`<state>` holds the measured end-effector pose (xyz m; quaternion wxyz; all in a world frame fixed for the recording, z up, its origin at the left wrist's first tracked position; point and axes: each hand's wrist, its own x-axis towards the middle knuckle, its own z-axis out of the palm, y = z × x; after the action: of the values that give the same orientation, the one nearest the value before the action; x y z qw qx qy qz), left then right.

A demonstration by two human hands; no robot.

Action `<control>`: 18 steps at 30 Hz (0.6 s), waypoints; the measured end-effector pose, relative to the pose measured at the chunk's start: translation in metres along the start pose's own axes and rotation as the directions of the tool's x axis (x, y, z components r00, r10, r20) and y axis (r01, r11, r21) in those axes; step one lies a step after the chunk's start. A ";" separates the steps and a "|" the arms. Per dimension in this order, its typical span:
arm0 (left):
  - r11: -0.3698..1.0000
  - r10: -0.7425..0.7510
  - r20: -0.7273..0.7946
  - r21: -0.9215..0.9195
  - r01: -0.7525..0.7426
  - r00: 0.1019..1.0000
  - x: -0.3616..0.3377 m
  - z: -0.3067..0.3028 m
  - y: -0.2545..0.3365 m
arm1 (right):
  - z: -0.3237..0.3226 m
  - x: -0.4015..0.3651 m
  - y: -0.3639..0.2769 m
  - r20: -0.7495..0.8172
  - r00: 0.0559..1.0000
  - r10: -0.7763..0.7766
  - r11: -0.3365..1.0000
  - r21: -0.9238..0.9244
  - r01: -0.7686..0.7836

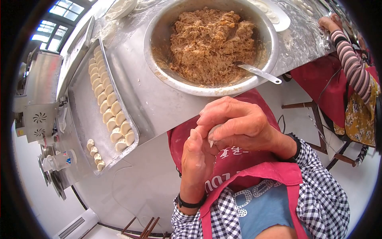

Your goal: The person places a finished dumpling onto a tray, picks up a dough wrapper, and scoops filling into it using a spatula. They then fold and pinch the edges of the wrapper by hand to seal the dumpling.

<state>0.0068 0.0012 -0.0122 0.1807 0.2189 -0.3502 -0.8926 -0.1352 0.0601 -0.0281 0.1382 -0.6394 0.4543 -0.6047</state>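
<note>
My left hand (pixel 197 161) and my right hand (pixel 244 123) are pressed together in front of the red apron, closed around a dumpling (pixel 214 134). Only a pale edge of its dough shows between the fingers; the rest is hidden. Just beyond my hands stands a large metal bowl (pixel 150 59) of minced filling (pixel 211 44). A flat metal-handled spreader (pixel 260 73) leans in the filling, its handle over the rim. To the left lies a metal tray (pixel 85 115) with rows of plump dumplings (pixel 107 95) and several small pleated ones (pixel 94 151) near its corner.
A white plate of round wrappers (pixel 274 14) sits behind the bowl on the floury steel table (pixel 139 103). At right, a co-worker's striped sleeve (pixel 352 63) reaches over the table, near a wooden stool (pixel 318 115). A metal machine (pixel 39 107) and white jug (pixel 59 160) stand left.
</note>
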 end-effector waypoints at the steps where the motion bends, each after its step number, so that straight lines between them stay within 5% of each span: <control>1: 1.000 0.009 0.024 0.016 -0.009 1.000 0.000 -0.003 -0.001 | 0.002 0.001 -0.003 -0.024 0.999 0.048 0.999 0.005 -0.048; 12: 1.000 0.015 0.000 0.016 -0.015 1.000 0.001 0.001 0.002 | 0.000 0.001 -0.003 -0.005 1.000 0.026 1.000 -0.005 -0.026; 14: 1.000 -0.007 0.016 -0.020 0.008 1.000 0.000 -0.006 0.000 | 0.003 0.001 -0.008 -0.050 0.985 0.167 0.985 0.046 -0.164; 18: 1.000 0.001 -0.028 -0.005 -0.001 1.000 0.001 -0.002 0.000 | -0.001 -0.002 0.000 -0.021 0.998 0.060 0.997 0.042 -0.059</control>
<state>0.0073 -0.0009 -0.0137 0.1863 0.2306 -0.3456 -0.8903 -0.1358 0.0617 -0.0296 0.1642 -0.6160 0.4621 -0.6165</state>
